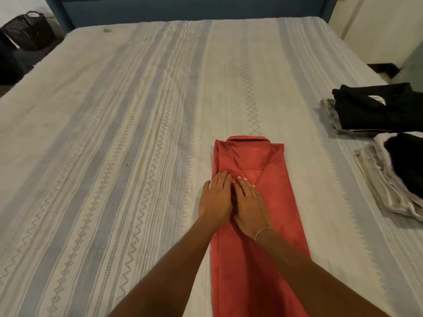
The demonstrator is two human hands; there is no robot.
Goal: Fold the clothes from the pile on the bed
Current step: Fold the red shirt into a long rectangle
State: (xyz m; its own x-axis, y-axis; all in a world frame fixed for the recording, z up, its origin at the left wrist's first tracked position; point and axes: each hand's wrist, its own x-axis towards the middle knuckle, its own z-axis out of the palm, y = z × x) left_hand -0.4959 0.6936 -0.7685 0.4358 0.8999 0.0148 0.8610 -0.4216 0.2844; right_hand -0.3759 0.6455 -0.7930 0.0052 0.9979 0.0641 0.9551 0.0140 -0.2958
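step: smoothing my red shirt (251, 161), already a long strip
hands: left hand (215, 197), right hand (249, 202) flat, holding nothing
next: probably fold hem up past my fingers

Red shirt (256, 202); grey-striped cream bedspread (114, 133); seemingly black folded clothes (375, 110).

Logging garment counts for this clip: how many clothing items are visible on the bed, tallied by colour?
Red: 1, the long folded red shirt under both hands.
Black: 2, the folded black collared garment and the black fabric piece nearer the camera.
Pale grey or beige: 2, the grey cloth under the far black one and the beige satin fabric.
Total: 5, though stacks may hide more.
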